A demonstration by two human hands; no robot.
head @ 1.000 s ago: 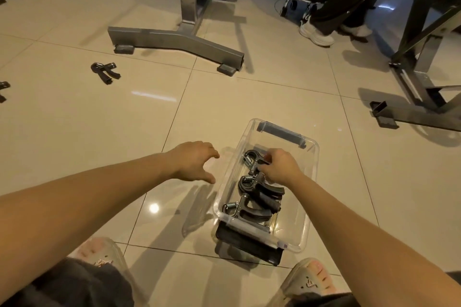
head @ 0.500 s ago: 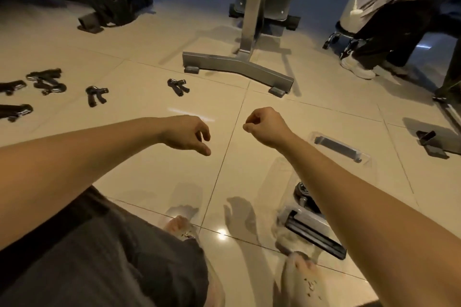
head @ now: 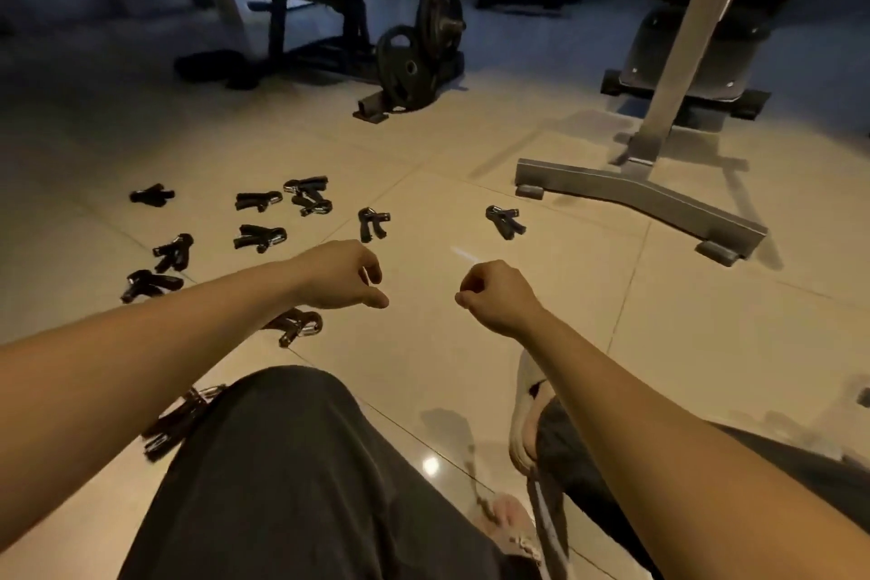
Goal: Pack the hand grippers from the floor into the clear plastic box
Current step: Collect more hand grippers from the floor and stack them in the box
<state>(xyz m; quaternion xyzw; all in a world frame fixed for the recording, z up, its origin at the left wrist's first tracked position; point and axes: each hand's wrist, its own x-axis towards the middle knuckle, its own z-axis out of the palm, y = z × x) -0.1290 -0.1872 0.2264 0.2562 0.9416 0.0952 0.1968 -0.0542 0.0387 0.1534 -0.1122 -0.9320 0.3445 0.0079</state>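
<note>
Several black hand grippers lie scattered on the tiled floor to the left and ahead. One hand gripper (head: 296,326) lies just under my left wrist, another (head: 504,220) sits alone ahead of my right hand, and one (head: 372,223) lies beyond my left hand. More hand grippers (head: 260,236) spread out to the far left. My left hand (head: 346,276) hovers above the floor with its fingers loosely curled and apart, holding nothing. My right hand (head: 496,294) is curled into a loose fist, also holding nothing. The clear plastic box is out of view.
A grey metal stand base (head: 645,203) lies on the floor ahead to the right. Weight plates on a rack (head: 414,61) and a bench (head: 696,57) stand further back. My knee in dark trousers (head: 282,462) fills the foreground, and one hand gripper (head: 176,422) pokes out beside it.
My view has swung left, away from the box, which has left the frame. My right hand has come out of the box holding nothing. Both hands now hover over the floor near the scattered grippers.
</note>
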